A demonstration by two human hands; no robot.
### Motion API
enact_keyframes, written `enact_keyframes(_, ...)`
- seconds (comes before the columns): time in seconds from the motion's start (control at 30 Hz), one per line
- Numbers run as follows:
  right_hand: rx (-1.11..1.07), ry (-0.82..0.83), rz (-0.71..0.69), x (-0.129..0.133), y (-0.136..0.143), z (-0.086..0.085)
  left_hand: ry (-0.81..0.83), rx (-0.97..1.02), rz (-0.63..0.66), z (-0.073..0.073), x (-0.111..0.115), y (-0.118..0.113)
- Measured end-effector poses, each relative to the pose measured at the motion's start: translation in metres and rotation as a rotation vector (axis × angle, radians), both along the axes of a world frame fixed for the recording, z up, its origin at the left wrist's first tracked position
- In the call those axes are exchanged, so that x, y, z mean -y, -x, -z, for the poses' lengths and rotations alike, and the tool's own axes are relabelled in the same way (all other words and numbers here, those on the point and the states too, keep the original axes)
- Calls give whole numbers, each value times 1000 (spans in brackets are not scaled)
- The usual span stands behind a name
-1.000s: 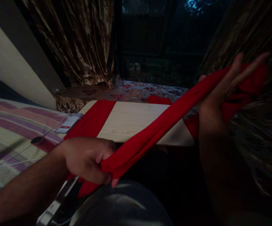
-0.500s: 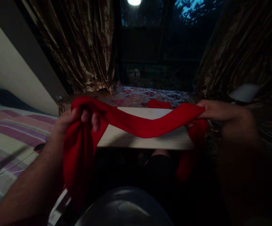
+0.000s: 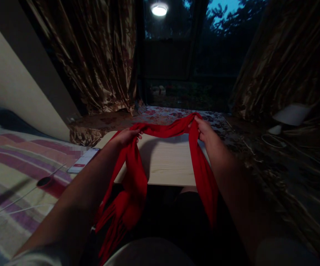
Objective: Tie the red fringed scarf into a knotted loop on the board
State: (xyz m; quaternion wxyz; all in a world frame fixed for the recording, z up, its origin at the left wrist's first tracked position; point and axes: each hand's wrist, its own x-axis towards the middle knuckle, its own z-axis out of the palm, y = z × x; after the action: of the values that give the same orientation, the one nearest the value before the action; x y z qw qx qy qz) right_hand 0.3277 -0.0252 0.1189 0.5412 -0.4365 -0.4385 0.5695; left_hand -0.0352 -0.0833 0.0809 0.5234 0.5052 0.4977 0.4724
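A long red scarf (image 3: 165,130) with a fringed end is stretched between my two hands, over the far side of a pale wooden board (image 3: 171,162). My left hand (image 3: 129,136) is closed round it above the board's left part, and the fringed end hangs down toward my lap. On the right, my right hand (image 3: 201,127) grips the scarf near the board's far right corner. From there the other end drops over the board's right side, its tip lost in the dark.
Left of me is a bed with a striped cover (image 3: 7,162), a phone (image 3: 83,160), a dark red cylinder (image 3: 51,186) and white cables. A small white lamp (image 3: 292,114) stands at the right. Curtains (image 3: 107,55) frame the window behind a patterned ledge.
My hands have come closer together and reached farther out. The scarf's middle, which sagged over the board, now runs along the far side, with both ends hanging toward me.
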Motion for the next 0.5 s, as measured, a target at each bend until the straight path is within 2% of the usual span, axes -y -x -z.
enact_keyframes(0.07,-42,-20,98,-19,7,12,-72,-109,-177,5,-21,2)
enact_keyframes(0.1,22,-15,104,-26,10,18,-82,-156,-219,9,-30,2)
enact_keyframes(0.17,271,56,84,-32,16,34,-42,-266,-236,21,-43,2)
enact_keyframes(0.27,664,174,38,-27,33,59,58,-466,-243,47,-49,1)
enact_keyframes(0.3,818,113,6,-21,42,67,80,-550,-240,56,-48,1)
enact_keyframes(0.37,1114,-158,-23,-3,66,81,79,-849,-190,70,-46,1)
enact_keyframes(0.43,1294,-355,-35,26,94,91,32,-1130,-113,79,-43,0)
enact_keyframes(0.5,1335,-465,-224,62,123,97,-15,-1261,-41,83,-42,-1)
